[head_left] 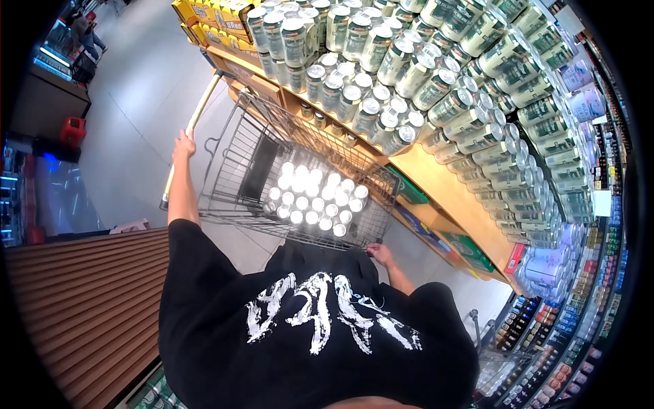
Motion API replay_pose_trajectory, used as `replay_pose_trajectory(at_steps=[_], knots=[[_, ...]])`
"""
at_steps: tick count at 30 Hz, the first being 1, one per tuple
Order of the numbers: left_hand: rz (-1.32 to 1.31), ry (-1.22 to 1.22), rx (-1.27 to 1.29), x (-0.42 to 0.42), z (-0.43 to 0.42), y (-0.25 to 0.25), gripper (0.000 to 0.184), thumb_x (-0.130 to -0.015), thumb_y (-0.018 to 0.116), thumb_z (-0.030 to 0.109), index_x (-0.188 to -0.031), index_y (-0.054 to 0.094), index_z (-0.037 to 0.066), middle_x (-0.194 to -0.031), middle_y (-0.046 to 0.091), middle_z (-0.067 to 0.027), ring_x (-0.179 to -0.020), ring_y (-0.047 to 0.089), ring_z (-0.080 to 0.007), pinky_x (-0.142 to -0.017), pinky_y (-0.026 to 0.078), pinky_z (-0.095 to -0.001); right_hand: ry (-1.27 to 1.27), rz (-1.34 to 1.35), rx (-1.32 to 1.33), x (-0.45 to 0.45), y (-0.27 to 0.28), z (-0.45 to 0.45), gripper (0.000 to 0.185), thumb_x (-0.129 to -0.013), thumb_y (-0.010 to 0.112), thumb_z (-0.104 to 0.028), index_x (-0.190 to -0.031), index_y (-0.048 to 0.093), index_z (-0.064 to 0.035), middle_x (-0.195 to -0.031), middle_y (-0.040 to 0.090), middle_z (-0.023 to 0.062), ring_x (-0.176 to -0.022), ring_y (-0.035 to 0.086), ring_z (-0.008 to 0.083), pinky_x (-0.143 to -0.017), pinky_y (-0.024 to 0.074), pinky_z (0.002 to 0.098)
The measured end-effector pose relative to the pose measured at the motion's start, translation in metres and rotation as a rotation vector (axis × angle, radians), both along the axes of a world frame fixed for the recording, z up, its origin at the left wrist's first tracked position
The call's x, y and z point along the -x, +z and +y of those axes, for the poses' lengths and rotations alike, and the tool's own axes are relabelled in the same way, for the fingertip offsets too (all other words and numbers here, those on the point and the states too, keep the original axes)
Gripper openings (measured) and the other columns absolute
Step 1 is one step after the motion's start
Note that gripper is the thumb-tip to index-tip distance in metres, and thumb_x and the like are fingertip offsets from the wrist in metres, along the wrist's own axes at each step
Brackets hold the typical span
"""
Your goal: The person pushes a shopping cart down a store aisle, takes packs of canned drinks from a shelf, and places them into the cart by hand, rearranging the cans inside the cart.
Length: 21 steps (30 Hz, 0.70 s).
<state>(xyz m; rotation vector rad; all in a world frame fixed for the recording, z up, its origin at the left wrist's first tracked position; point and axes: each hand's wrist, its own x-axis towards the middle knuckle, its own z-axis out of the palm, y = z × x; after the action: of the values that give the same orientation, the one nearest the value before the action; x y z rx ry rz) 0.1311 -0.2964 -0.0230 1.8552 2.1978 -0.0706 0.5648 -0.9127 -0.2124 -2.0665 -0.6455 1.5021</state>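
A wire shopping cart point(235, 217) stands in front of my body, turned sideways to me. My left hand point(184, 146) is wrapped round its pale push handle point(202, 105). Several shrink-wrapped cans point(317, 201) with bright, glaring tops lie inside the basket beside a black panel point(261, 167). At the basket's near right corner, the fingers of my right hand point(381, 254) are closed on the wire rim. Part of that grip is hidden by the cart's edge and my shirt.
Beyond the cart, a wooden display stand point(443, 184) carries tall stacks of green-and-cream cans point(470, 126). Yellow boxes point(221, 17) sit at its far end. A slatted brown counter point(88, 307) is at left. Another person point(87, 34) is far back. Stocked shelves point(579, 320) curve along the right.
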Motion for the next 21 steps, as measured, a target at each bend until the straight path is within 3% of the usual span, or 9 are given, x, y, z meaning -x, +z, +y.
replay_pose_trajectory(at_steps=[5,9,10,11,14,15,17,18,21], knots=[[-0.014,-0.031,0.003,0.000,0.031,-0.013,0.055,-0.095,0.023,0.057,-0.136,0.032,0.021,-0.137,0.039,-0.0232,-0.121,0.046,-0.0429,-0.099,0.037,-0.0536,-0.197,-0.060,-0.065,0.028,-0.032,0.000,0.033,-0.084,0.065,-0.016,-0.112,0.064,0.0017,-0.105,0.068,0.0138,-0.095,0.064,0.0185,-0.084,0.0491,0.0282],[-0.047,-0.130,0.020,0.002,0.051,-0.008,0.056,-0.094,0.025,0.058,-0.134,0.034,0.020,-0.131,0.045,-0.0242,-0.117,0.049,-0.0404,-0.097,0.038,-0.0534,-0.225,-0.157,0.016,0.055,-0.024,0.020,0.037,-0.079,0.067,-0.019,-0.111,0.064,-0.0002,-0.104,0.068,0.0114,-0.094,0.064,0.0179,-0.084,0.0494,0.0291],[-0.054,-0.178,0.008,0.007,0.062,-0.014,0.057,-0.094,0.026,0.059,-0.133,0.037,0.019,-0.125,0.050,-0.0238,-0.112,0.053,-0.0390,-0.095,0.040,-0.0524,-0.299,-0.151,0.032,0.061,-0.037,0.019,0.032,-0.075,0.068,-0.024,-0.104,0.070,-0.0113,-0.099,0.069,0.0108,-0.091,0.065,0.0236,-0.085,0.0491,0.0315],[-0.064,-0.227,-0.002,0.012,0.073,-0.021,0.057,-0.094,0.027,0.059,-0.131,0.039,0.018,-0.120,0.055,-0.0235,-0.107,0.058,-0.0376,-0.093,0.043,-0.0514,-0.300,-0.210,0.070,0.066,-0.050,0.020,0.031,-0.074,0.069,-0.024,-0.103,0.071,-0.0138,-0.099,0.069,0.0110,-0.092,0.064,0.0245,-0.085,0.0490,0.0322],[-0.369,-0.240,0.152,-0.001,0.075,0.011,0.055,-0.093,0.036,0.058,-0.120,0.049,0.012,-0.092,0.065,-0.0180,-0.078,0.067,-0.0283,-0.071,0.053,-0.0408,-0.383,-0.280,0.112,0.084,-0.071,0.025,0.030,-0.073,0.069,-0.025,-0.102,0.072,-0.0171,-0.099,0.069,0.0114,-0.095,0.063,0.0257,-0.086,0.0489,0.0339],[-0.453,-0.247,0.153,-0.002,0.079,0.012,0.054,-0.093,0.039,0.057,-0.117,0.051,0.010,-0.087,0.065,-0.0160,-0.070,0.065,-0.0250,-0.064,0.052,-0.0371,-0.425,-0.290,0.110,0.088,-0.073,0.029,0.029,-0.073,0.069,-0.025,-0.101,0.072,-0.0175,-0.099,0.068,0.0115,-0.096,0.063,0.0259,-0.086,0.0489,0.0344],[-0.620,-0.265,0.159,-0.004,0.090,0.011,0.052,-0.092,0.044,0.055,-0.109,0.054,0.007,-0.076,0.065,-0.0121,-0.056,0.063,-0.0185,-0.050,0.049,-0.0298,-0.500,-0.313,0.047,0.094,-0.051,0.043,0.027,-0.076,0.068,-0.017,-0.102,0.070,-0.0084,-0.095,0.069,0.0106,-0.088,0.064,0.0196,-0.080,0.0504,0.0305],[-0.631,-0.258,0.163,-0.007,0.094,0.015,0.052,-0.092,0.046,0.054,-0.108,0.055,0.006,-0.075,0.065,-0.0116,-0.056,0.062,-0.0176,-0.048,0.048,-0.0288,-0.539,-0.324,0.018,0.098,-0.042,0.050,0.027,-0.077,0.067,-0.013,-0.102,0.069,-0.0039,-0.092,0.070,0.0101,-0.084,0.065,0.0165,-0.077,0.0512,0.0286],[-0.707,-0.202,0.223,-0.008,0.100,0.018,0.051,-0.092,0.049,0.053,-0.107,0.056,0.005,-0.075,0.063,-0.0110,-0.054,0.060,-0.0152,-0.045,0.046,-0.0276,-0.610,-0.245,0.043,0.102,-0.028,0.063,0.027,-0.078,0.066,-0.014,-0.102,0.069,-0.0022,-0.092,0.070,0.0104,-0.084,0.066,0.0171,-0.077,0.0510,0.0282]])
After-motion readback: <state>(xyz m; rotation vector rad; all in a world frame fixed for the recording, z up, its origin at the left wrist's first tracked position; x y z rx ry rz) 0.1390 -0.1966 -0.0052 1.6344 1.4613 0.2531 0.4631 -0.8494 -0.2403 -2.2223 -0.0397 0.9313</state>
